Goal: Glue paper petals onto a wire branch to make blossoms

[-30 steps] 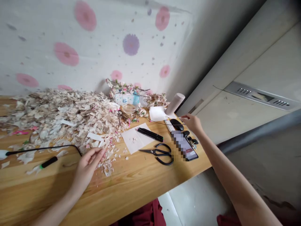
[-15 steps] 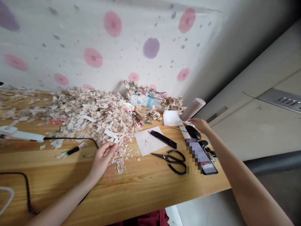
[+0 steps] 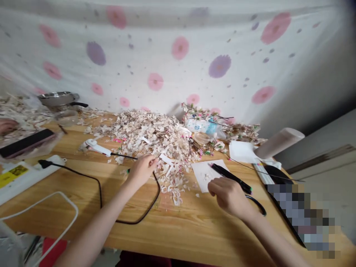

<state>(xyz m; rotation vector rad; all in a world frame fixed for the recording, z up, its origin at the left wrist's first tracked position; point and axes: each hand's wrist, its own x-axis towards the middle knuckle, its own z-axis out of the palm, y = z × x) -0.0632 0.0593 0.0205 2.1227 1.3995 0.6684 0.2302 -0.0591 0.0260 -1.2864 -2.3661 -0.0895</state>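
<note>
My left hand (image 3: 143, 170) hovers at the near edge of a large heap of pale dried petals (image 3: 155, 133), fingers curled together. Whatever it holds, if anything, is hidden. White paper strips (image 3: 166, 159) lie on the petals just beyond it. My right hand (image 3: 229, 194) is low over the table with bent fingers pointing down, their tips out of sight. It covers most of a pair of scissors (image 3: 257, 204); one black handle loop shows beside the wrist. Just beyond it, black marker pens (image 3: 232, 177) rest across a white paper sheet (image 3: 199, 172) bearing small petal bits.
A white glue gun (image 3: 97, 147) with a black cord lies left of the heap. Farther left are a power strip (image 3: 25, 176), a metal pan (image 3: 58, 98) and another person's hand (image 3: 7, 126). On the right stand a pale roll (image 3: 279, 144) and a blurred-out phone.
My right hand has come back from the pale roll to above the scissors. The view has swung left, bringing in the power strip, pan and other person's hand. My left hand stays near the petals.
</note>
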